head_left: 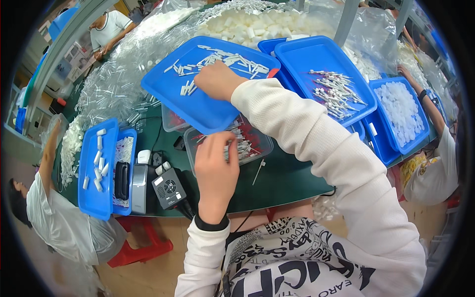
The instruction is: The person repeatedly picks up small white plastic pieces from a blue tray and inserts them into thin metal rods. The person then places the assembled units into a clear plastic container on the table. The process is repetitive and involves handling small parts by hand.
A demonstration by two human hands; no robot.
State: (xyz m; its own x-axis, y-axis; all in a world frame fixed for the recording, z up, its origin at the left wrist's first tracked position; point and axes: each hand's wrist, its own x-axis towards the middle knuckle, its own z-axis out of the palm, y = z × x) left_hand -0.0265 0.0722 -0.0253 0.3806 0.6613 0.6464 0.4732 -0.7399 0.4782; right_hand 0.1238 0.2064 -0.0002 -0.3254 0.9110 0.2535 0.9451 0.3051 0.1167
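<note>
My right hand (218, 80) reaches over the blue tray (208, 111) in the middle, fingers drawn together and pointing down among small white plastic tubes (247, 64). Its fingertips are mostly hidden, so I cannot make out what they pinch. Nearer to me, my left hand (216, 168) is curled closed above a clear plastic box (264, 148). Thin white-and-red stick-like parts (245, 143) lie in that box. Whatever the left fingers hold is too small to name. One loose thin white stick (258, 172) lies on the green table, right of the left hand.
Another blue tray (302, 49) at right holds white-and-red sticks. A far-right tray (402, 146) holds translucent pieces; a left tray (89, 200) holds white cylinders. A small black-and-grey device (169, 189) stands near the table edge. Bagged clear tubes (114, 74) cover the back left. Other people sit on both sides.
</note>
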